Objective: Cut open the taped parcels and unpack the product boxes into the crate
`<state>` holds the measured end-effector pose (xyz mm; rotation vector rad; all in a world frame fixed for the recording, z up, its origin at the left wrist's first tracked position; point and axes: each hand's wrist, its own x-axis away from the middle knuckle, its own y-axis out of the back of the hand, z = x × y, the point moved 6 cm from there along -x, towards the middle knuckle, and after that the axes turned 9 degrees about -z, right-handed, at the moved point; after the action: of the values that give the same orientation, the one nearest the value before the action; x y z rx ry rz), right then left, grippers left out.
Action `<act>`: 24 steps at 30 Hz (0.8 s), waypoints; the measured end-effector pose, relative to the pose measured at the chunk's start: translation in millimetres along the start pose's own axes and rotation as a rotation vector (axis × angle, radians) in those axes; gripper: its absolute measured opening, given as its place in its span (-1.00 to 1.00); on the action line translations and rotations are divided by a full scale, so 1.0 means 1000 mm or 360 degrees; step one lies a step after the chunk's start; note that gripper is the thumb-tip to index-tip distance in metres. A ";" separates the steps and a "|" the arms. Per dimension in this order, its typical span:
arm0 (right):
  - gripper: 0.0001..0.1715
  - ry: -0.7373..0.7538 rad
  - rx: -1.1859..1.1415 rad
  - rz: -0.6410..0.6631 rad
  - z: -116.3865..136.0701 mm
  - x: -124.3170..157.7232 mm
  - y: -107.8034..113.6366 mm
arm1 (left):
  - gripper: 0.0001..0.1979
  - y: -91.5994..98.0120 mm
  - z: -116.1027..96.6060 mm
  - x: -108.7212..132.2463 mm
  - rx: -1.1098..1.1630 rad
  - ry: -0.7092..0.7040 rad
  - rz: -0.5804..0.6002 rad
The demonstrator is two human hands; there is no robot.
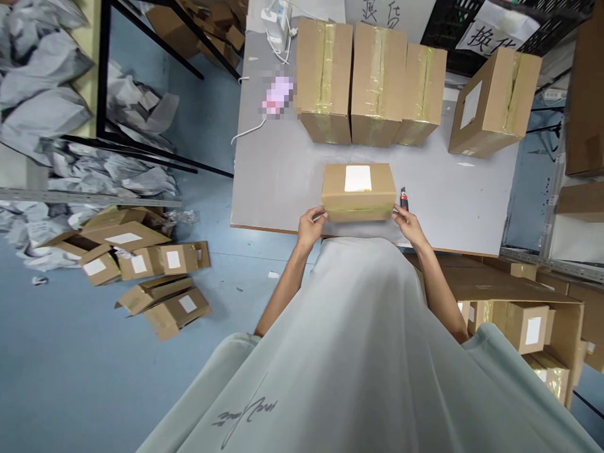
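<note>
A closed cardboard box [336, 200] with a white label [358, 178] on top lies near the table's front edge, a strip of tape along its near side. My left hand [311, 226] holds the near left corner of this box, fingers bent against it. At the opposite near corner, my right hand [408, 225] grips the box with its thumb and fingers. A red and black utility knife [404, 199] rests on the table just right of the box, close to my right fingers.
Three taped boxes [376, 85] stand side by side at the table's back, another box [495, 104] to their right. A black crate [455, 38] is behind. Opened boxes [177, 311] and grey bags lie on the left floor. A large carton [514, 289] holding boxes stands right.
</note>
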<state>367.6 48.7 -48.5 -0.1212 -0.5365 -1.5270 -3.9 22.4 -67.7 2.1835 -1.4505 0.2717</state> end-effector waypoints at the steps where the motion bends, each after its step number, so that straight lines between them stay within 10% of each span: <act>1: -0.09 0.0039 -0.0020 0.0002 0.009 0.000 0.003 | -0.65 0.003 -0.010 0.000 0.0032 -0.0064 -0.0017; 7: -0.06 0.0087 -0.0031 -0.0018 0.037 0.001 0.009 | -0.53 0.007 -0.047 0.005 0.0107 -0.0274 -0.0079; 17: -0.06 0.0105 0.0157 -0.0094 0.025 0.014 -0.009 | -0.47 0.004 -0.007 0.002 0.0181 0.0010 -0.0057; 21: -0.11 0.0434 0.0564 -0.0420 0.050 0.018 -0.010 | -0.41 0.001 0.004 -0.002 0.0212 0.0101 -0.0107; 24: -0.28 0.0619 0.0708 -0.0265 0.069 0.024 -0.023 | -0.45 -0.004 0.011 -0.007 0.0193 0.0141 -0.0126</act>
<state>326.8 52.9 16.2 0.5646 -0.5674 -1.5054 -4.4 24.1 -81.3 2.2883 -1.3271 0.4333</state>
